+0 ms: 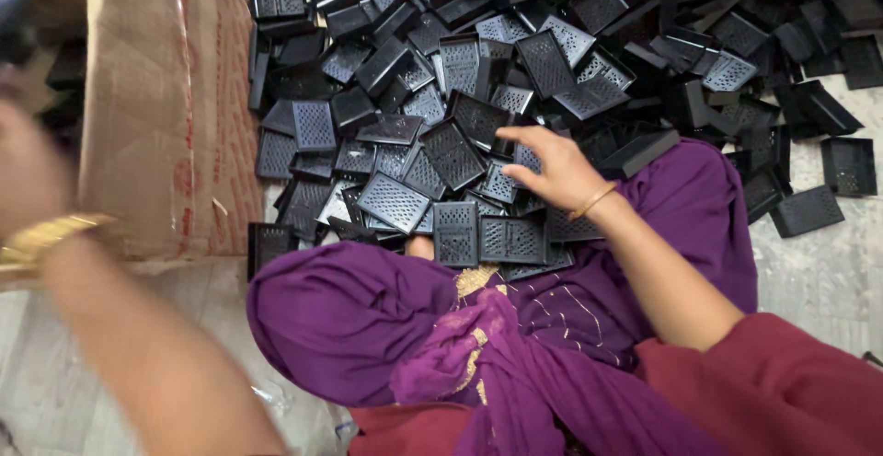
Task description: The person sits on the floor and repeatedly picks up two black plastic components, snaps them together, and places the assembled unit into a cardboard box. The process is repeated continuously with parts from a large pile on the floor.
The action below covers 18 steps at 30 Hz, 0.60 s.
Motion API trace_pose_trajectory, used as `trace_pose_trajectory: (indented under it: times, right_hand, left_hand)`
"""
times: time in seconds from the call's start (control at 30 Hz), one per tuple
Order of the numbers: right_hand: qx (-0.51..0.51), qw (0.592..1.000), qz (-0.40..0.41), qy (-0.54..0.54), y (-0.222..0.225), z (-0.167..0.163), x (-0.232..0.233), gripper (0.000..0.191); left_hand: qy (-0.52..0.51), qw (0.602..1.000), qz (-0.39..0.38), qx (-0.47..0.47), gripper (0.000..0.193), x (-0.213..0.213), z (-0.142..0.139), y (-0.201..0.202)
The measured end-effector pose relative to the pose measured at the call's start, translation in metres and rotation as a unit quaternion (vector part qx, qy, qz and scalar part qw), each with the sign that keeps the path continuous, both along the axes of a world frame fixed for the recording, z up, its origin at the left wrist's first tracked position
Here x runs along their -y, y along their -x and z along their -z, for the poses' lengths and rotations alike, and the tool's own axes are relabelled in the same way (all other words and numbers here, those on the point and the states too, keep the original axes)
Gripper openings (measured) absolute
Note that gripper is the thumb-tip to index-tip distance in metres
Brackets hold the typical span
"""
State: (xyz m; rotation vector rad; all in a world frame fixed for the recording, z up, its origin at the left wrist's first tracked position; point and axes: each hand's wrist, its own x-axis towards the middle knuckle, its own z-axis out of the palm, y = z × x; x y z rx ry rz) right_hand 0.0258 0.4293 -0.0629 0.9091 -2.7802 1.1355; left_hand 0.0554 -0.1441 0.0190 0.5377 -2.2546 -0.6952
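My right hand (pixel 552 169) reaches open-fingered over the heap of black perforated trays (pixel 455 152) on the floor; I should pinch one edge cleanly. Left hand (pixel 23 175) blurred, grip unclear

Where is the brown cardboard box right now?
In the head view, the brown cardboard box stands at upper left, beside the pile of black perforated plastic trays, behind the blurred left hand.
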Motion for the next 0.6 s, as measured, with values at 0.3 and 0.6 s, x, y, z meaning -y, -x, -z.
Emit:
trace_pose_trajectory:
  times: [0.3, 0.6]
  right_hand:
    - [-0.016, 0.999, 0.012, -0.027, 0.001, 0.078, 0.052, 0.048]
    - [0.033, 0.986, 0.125, -0.101, 0.028, 0.106, 0.067, 0.060]
  left_hand:
    - [0.162, 0.972, 0.162, -0.055, 0.031, -0.068, -0.004, 0.011]
    - [0.088, 0.936, 0.266, 0.212, 0.045, -0.310, 0.171, 0.066]
